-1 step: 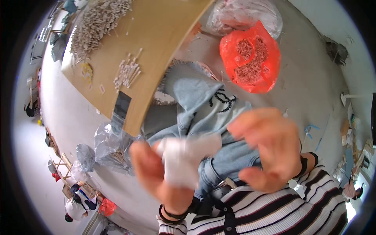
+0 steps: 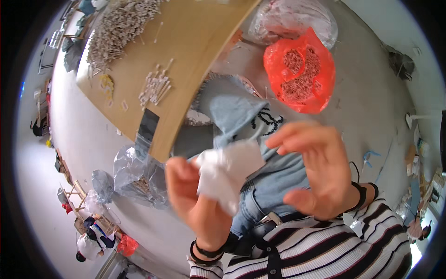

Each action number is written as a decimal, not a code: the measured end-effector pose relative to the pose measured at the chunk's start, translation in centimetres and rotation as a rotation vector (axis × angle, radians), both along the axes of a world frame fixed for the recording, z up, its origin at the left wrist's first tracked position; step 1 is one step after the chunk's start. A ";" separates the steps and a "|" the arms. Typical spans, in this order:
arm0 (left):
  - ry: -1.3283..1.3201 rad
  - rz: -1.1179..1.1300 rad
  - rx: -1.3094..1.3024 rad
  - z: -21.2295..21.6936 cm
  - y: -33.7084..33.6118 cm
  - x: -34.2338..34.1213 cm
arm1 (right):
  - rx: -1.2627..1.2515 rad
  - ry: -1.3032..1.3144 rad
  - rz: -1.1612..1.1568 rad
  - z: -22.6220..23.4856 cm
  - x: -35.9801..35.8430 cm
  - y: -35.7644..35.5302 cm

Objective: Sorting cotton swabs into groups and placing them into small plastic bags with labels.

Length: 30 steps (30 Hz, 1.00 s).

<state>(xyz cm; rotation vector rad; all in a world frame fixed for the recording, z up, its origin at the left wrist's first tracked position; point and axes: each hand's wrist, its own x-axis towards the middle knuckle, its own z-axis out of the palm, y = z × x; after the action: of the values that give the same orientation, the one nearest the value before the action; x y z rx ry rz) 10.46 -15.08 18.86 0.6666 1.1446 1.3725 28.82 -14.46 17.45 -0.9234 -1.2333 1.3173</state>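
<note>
My left hand (image 2: 197, 204) is closed on a crumpled white tissue-like sheet (image 2: 227, 172), pinching it between thumb and fingers. Whether the sheet is paper or thin plastic I cannot make out. My right hand (image 2: 320, 172) is raised just right of it, fingers curved and apart, nothing between them. Both hands hover over my lap, where a light blue denim cloth (image 2: 232, 104) with a dark curly design is spread. Beyond the left hand, a small bunch of white-tipped sticks (image 2: 156, 86) lies on the wooden table (image 2: 195, 28).
A large heap of pale sticks (image 2: 118, 35) covers the table's far left. A dark flat rectangle (image 2: 147, 125) lies at its near corner. On the floor are a red plastic bag (image 2: 283, 100) of small reddish pieces, a clear bulging bag (image 2: 297, 21) and a clear bag (image 2: 134, 176) at left.
My left hand and the white sheet have shifted slightly to the right. The sheet's right part has risen a little. My right hand's fingers have straightened somewhat; it holds nothing in either frame.
</note>
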 end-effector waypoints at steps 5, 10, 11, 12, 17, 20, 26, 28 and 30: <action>-0.250 0.003 -0.218 -0.2 0.9 0.5 | -0.438 0.262 0.118 0.5 0.6 0.9; -0.259 -0.003 -0.102 -0.8 1.0 0.6 | -0.518 0.240 0.172 0.9 0.5 1.2; -0.135 0.024 -0.060 -0.5 1.3 1.1 | -0.521 0.235 0.181 1.2 0.2 1.5; -0.009 0.056 -0.017 -0.2 1.6 1.3 | -0.513 0.233 0.200 1.4 0.1 1.7; 0.328 -0.054 0.129 -0.9 0.7 -2.3 | -0.457 0.222 0.294 1.1 -2.7 2.5; 0.460 -0.108 0.311 -0.5 1.0 -3.0 | -0.374 0.094 0.307 0.4 -3.6 2.9; 0.942 0.253 0.603 0.1 1.2 -3.8 | -0.275 0.029 0.338 -2.8 -4.3 4.8; 0.819 0.213 0.462 0.5 0.2 -3.9 | -0.253 -0.028 0.435 -3.2 -3.7 5.9; 0.440 0.145 0.285 0.3 -0.1 -3.7 | -0.235 -0.095 0.472 -3.0 -4.6 6.3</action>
<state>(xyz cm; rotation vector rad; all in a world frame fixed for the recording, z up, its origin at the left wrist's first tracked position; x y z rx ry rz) 6.79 -15.15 19.18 1.1507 1.3733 1.5754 24.18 -8.19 14.47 -0.8960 -1.4485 1.8385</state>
